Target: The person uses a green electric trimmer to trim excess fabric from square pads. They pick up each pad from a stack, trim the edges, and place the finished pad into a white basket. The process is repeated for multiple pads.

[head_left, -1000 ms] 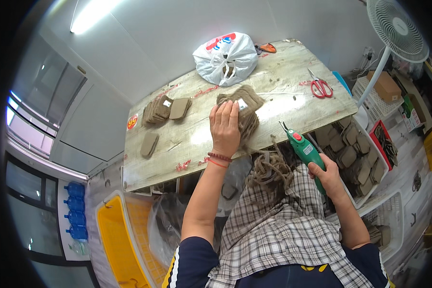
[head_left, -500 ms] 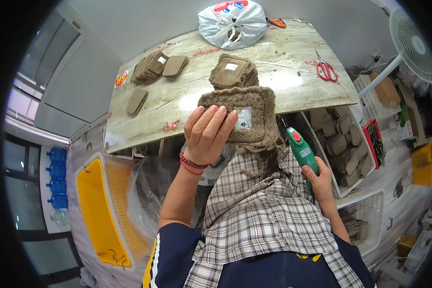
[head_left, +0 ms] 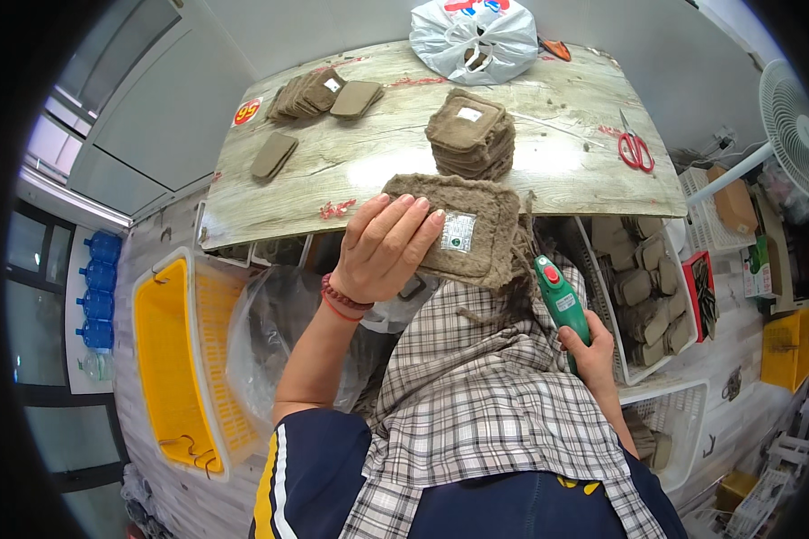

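My left hand (head_left: 377,247) grips a brown fuzzy fabric pad (head_left: 493,220) by its left side, in front of the table's near edge. A white label with a small green mark shows on the pad. Shaggy brown strands (head_left: 508,301) hang from its lower right edge. In my right hand (head_left: 593,346) is a green handheld power cutter (head_left: 562,304) with a red button. Its tip points up beside the pad's right edge; whether it touches the strands I cannot tell. Behind the pad, a stack of similar brown pads (head_left: 467,135) stands on the table (head_left: 377,153).
More brown pads (head_left: 306,94) lie at the table's left, two smaller groups beside them. A white plastic bag (head_left: 472,49) and red scissors (head_left: 635,151) are further back. Crates of pads (head_left: 638,269) stand at right, a yellow basket (head_left: 166,359) at left, a white fan (head_left: 795,130) far right.
The pad has tilted, its right end lower than before. My left hand has turned slightly with it. The cutter stays beside the pad's right edge. The whole view has shifted a little.
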Available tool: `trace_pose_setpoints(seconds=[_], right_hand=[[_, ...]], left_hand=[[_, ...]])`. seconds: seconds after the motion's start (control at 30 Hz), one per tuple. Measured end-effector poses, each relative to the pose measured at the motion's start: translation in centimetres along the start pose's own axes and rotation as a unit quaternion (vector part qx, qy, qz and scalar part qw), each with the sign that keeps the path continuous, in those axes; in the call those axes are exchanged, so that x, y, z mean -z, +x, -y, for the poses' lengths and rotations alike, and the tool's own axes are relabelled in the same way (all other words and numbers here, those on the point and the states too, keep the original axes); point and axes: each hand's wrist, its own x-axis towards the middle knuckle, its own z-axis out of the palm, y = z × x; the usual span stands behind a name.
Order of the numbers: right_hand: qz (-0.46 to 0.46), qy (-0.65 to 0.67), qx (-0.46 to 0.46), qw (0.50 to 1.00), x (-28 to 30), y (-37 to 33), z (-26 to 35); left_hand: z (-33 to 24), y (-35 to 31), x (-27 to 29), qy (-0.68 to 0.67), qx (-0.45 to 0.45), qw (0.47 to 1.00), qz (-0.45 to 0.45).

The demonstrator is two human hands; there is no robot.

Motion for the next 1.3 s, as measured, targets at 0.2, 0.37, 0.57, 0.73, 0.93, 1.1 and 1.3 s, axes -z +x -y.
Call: trace_pose_setpoints(seconds=[0.2, 0.37, 0.57, 0.73, 0.93, 1.1, 1.3], right_hand=[[0.005, 0.016, -0.013, 1.000, -0.3, 0.1, 0.0], [0.004, -0.015, 0.006, 1.000, -0.2, 0.4, -1.3], [0.009, -0.028, -0.003, 1.000, -0.5, 0.4, -1.2], [0.005, -0.037, 0.000, 0.999, -0.6, 0.3, -1.8], [0.006, -0.044, 0.000, 0.999, -0.5, 0.4, -2.1], [0.013, -0.036, 0.001, 0.999, -0.6, 0.3, -2.2], [0.015, -0.034, -0.002, 0.999, -0.6, 0.3, -2.2]], left_hand=[[0.3, -0.2, 0.2, 0.007, 0.003, 1.000, 0.005], [0.4, -0.7, -0.2, 0.035, 0.002, 0.999, -0.011], [0.8, -1.3, -0.3, 0.093, 0.002, 0.995, -0.023], [0.9, -1.6, 0.1, 0.106, 0.009, 0.994, -0.022], [0.8, -1.6, 0.5, 0.128, -0.005, 0.992, -0.012], [0.5, -1.6, 0.4, 0.137, -0.005, 0.990, -0.019], [0.6, -1.7, 0.1, 0.144, -0.002, 0.989, -0.027]])
